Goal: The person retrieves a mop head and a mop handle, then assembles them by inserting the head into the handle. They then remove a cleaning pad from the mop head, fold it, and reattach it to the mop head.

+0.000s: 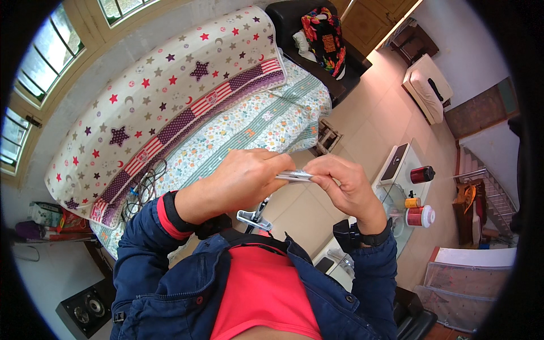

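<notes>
In front of my chest, both hands grip a thin, flat, silvery-white strip [294, 176] by its two ends. My left hand [249, 177] is closed over one end, with its fingers curled. The other end is pinched between thumb and fingers of my right hand [343, 182]. Only the short middle part of the strip shows, so its exact kind cannot be made out. Below my left hand, near my red shirt, is a pale, clear-edged frame on a dark stem [255, 220].
A sofa with a star-patterned cover [187, 73] and a flowered cloth stands at the left, with coiled cables [148, 184] on it. At the right, a glass-topped table [403, 187] bears a dark red canister [422, 174], a yellow bottle [412, 202] and a white-lidded jar [420, 216].
</notes>
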